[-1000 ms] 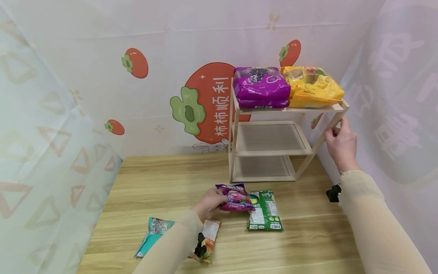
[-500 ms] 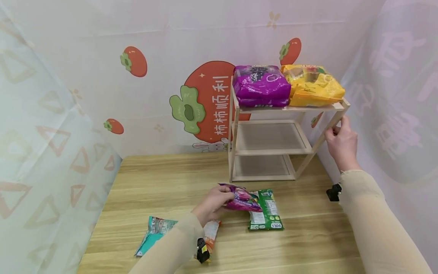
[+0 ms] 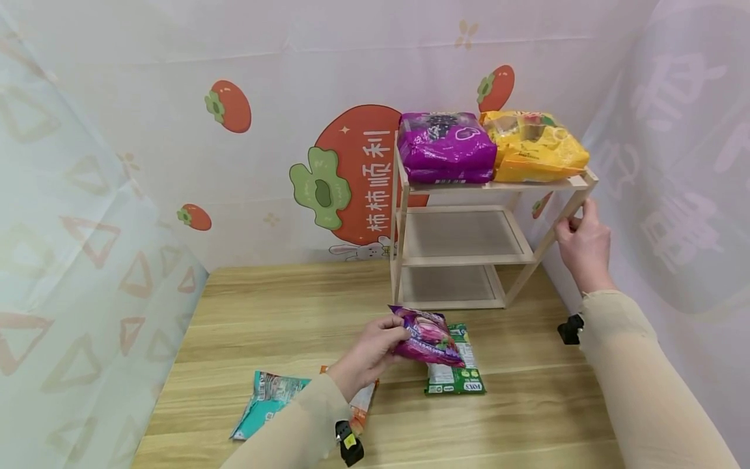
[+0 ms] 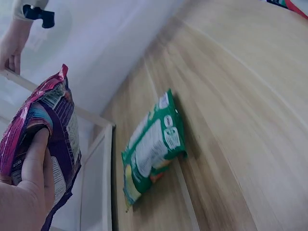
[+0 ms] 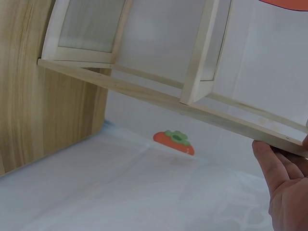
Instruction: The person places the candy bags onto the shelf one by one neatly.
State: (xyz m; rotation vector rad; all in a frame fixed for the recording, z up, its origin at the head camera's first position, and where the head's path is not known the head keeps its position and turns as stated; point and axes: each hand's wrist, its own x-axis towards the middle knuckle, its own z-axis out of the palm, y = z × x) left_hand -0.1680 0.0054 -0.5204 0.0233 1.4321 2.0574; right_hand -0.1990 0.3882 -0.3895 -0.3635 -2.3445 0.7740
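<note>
My left hand [image 3: 370,355] pinches a small purple candy bag [image 3: 432,340] by its left side, holding it in the air. Under and behind it, a green candy bag [image 3: 465,380] lies on the table, partly covered in the head view; the left wrist view shows the green bag [image 4: 153,147] apart from the lifted one. My right hand [image 3: 586,251] grips the right front post of a three-tier wooden rack [image 3: 469,262]. In the right wrist view, fingers [image 5: 269,163] touch that post near its upper end.
A large purple bag [image 3: 448,153] and a yellow bag [image 3: 539,153] sit on the rack's top tier. A teal packet [image 3: 260,407] and an orange packet [image 3: 361,405] lie at the table's front left, partly behind my left arm. Printed cloth walls [image 3: 281,98] surround the table.
My left hand has moved to the right and lifted the small purple bag, which now covers more of the green bag. My right hand stays on the rack post.
</note>
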